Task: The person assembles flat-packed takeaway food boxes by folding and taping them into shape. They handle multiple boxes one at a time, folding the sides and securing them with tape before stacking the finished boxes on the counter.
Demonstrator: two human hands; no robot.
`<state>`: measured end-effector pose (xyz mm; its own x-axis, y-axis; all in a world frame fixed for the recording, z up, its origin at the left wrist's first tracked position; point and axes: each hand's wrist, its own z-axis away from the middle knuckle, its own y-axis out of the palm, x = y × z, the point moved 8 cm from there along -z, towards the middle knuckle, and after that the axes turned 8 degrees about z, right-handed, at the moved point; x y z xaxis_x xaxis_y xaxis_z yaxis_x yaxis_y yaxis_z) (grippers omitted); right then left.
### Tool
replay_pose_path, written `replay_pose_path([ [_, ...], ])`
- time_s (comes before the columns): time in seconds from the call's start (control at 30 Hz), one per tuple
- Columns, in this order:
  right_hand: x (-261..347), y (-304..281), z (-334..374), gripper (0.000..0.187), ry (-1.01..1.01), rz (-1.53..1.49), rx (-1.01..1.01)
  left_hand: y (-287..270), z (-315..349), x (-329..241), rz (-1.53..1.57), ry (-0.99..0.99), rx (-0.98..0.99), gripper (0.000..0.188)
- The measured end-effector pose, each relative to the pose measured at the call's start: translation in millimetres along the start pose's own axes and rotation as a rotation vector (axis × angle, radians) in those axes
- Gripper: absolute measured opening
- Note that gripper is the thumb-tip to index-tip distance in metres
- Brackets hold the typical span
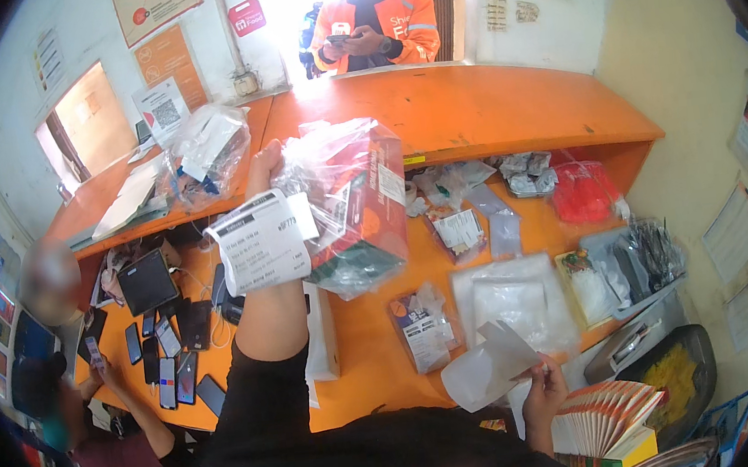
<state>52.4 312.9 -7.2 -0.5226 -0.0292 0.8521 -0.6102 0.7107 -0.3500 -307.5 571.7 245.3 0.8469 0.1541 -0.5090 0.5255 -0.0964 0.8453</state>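
My left arm stretches forward over the orange desk, and my left hand (265, 166) is closed on a clear plastic bag. Inside the bag is a red box (379, 192) with a dark green lower part. A printed paper slip (260, 243) hangs at the bag's left side, in front of my wrist. Near my body at the right, my right hand (544, 393) grips the edge of a curled white paper sheet (486, 368). Left of that sheet, a small wrapped box (423, 328) with a label lies on the desk.
The raised orange counter (488, 105) runs across the front; a person in an orange jacket (408, 27) stands beyond it. Several phones (167, 379) lie at left, beside a seated person (133, 446). Clear bags (515, 296), a red bag (582, 194) and fanned cartons (607, 414) are right.
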Motion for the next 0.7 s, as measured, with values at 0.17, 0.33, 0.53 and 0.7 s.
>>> replay_pose_path([
  [0.17, 3.6, 3.4, -4.9, 0.019, 0.045, -0.01, -0.006, 25.1, -73.8, -9.5, -0.054, -0.054, 0.354, 0.023],
  [0.33, -5.6, 11.4, -8.1, 0.018, 0.077, 0.006, -0.005, 31.3, -149.5, 11.2, -0.329, 0.268, 0.367, 0.028],
  [0.53, -9.5, 17.7, -12.1, 0.018, 0.043, 0.112, 0.009, 13.0, -201.3, 45.1, -0.815, 0.329, 0.333, 0.031],
  [0.7, -5.6, 23.2, -16.8, 0.018, 0.022, 0.098, 0.033, -8.1, -180.6, 35.8, -0.695, 0.431, 0.384, 0.035],
])
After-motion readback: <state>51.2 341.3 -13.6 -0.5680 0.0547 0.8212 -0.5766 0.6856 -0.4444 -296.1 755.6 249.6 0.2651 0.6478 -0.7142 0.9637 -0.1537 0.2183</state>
